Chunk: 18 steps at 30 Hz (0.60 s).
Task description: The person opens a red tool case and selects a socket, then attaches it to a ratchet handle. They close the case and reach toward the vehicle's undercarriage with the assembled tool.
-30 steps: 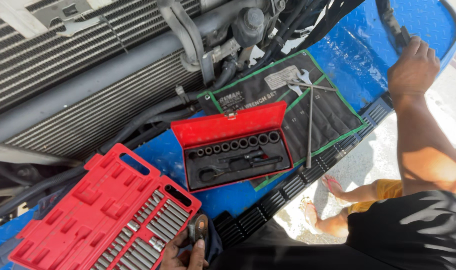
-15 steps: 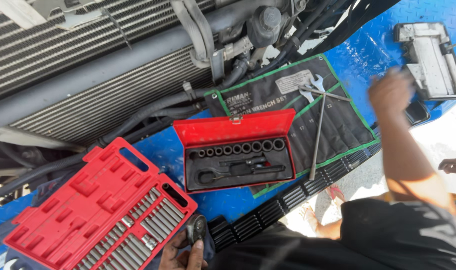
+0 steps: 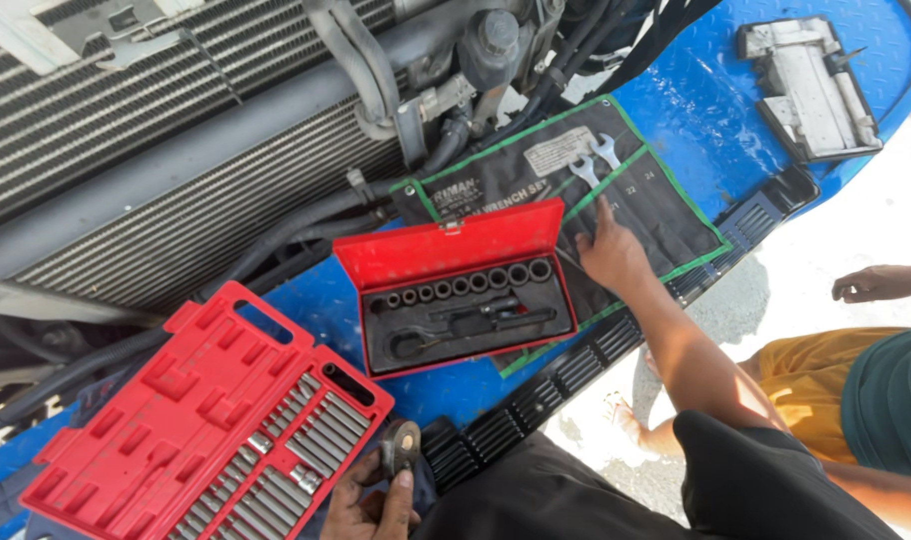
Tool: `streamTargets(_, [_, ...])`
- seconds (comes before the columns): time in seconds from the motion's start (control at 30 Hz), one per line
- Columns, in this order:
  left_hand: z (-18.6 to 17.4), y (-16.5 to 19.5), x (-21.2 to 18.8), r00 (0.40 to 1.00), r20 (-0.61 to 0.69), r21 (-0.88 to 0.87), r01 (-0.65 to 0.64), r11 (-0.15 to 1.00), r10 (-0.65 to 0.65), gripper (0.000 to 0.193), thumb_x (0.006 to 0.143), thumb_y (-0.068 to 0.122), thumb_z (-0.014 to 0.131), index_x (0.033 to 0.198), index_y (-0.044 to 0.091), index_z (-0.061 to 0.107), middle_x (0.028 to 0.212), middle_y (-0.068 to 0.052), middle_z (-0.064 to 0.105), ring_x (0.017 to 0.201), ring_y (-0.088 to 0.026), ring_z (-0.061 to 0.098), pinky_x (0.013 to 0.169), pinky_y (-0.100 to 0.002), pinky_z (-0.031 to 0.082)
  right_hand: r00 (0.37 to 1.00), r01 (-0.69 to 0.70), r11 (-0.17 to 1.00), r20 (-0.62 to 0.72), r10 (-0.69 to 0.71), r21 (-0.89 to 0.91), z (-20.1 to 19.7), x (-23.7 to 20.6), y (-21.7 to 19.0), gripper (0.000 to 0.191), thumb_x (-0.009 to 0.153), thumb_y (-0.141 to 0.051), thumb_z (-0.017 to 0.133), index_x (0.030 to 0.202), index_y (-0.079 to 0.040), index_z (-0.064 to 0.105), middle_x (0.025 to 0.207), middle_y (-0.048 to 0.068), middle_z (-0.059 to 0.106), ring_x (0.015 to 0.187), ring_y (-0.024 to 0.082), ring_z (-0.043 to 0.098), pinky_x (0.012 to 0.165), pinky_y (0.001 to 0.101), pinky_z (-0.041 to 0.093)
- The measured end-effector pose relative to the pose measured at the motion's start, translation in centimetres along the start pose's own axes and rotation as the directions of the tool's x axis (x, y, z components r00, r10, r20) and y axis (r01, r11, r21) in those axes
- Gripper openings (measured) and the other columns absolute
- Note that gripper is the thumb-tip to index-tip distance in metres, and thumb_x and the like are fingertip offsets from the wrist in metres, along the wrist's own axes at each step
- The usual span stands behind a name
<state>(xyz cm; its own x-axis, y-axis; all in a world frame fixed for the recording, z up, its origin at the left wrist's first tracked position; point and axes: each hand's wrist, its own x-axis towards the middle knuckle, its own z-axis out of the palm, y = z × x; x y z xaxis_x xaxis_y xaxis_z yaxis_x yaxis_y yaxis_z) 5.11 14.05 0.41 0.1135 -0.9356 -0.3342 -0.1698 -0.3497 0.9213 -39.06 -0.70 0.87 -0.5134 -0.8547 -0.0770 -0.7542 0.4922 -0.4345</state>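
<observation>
Blue checker-plate metal carried everything I could see: the vehicle's platform point(image 3: 696, 110) ran from 7 o'clock up to 1 o'clock, with the ribbed radiator point(image 3: 126, 150) filling the upper left. My right hand point(image 3: 611, 255) lay near the centre, at about 3 o'clock of the open red socket case point(image 3: 456, 290), resting on the black, green-edged wrench roll point(image 3: 536, 175). Its index finger pointed straight toward 12 o'clock along the roll, the other fingers curled loosely; they held nothing that I could make out. Just past the fingertip, two silver open-end wrenches point(image 3: 596, 160) stuck out of their pockets.

My left hand point(image 3: 376, 505) sat at the bottom edge, at 6 o'clock, its fingers wrapped around a small round metal ratchet head point(image 3: 401, 445), thumb pressed along its side. Touching that hand at 9 o'clock lay the large red bit-set case point(image 3: 176, 410), lid open, rows of silver bits in its lower half.

The socket case showed a row of dark sockets and a handle beneath them. At 1 o'clock a grey metal part point(image 3: 811, 85) lay on the platform, well apart from both hands. Another person's hand point(image 3: 881, 283) showed at 3 o'clock, above the pale ground.
</observation>
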Motion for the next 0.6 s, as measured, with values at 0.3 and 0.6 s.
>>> streamTargets(0.3, [-2.6,-1.4,0.8,0.999,-0.006,-0.082,-0.052,0.995,0.052,0.045,0.078,-0.001,0.071,0.122,-0.006,0.06,0.088,-0.021,0.078,0.042,-0.018,0.066,0.041,-0.028,0.054,0.989,0.134,0.984,-0.044,-0.14,-0.113,-1.4,-7.3,-1.7,0.042,0.094,-0.032,0.063,0.126,-0.004,0.065,0.103,0.027,0.072,0.096,0.045,0.07,0.086,0.0524,0.055])
streamTargets(0.6, [-4.8,-3.3,1.5,0.994,0.105,-0.132,-0.028,0.991,0.042,0.044,0.079,-0.001,0.072,0.12,-0.007,0.059,0.084,-0.02,0.077,0.041,-0.017,0.063,0.039,-0.028,0.051,0.771,0.589,0.707,-0.008,-0.637,0.392,1.6,-24.7,-13.4,0.02,0.092,-0.017,0.071,0.109,-0.007,0.07,0.098,0.013,0.073,0.089,0.035,0.072,0.077,0.044,0.059])
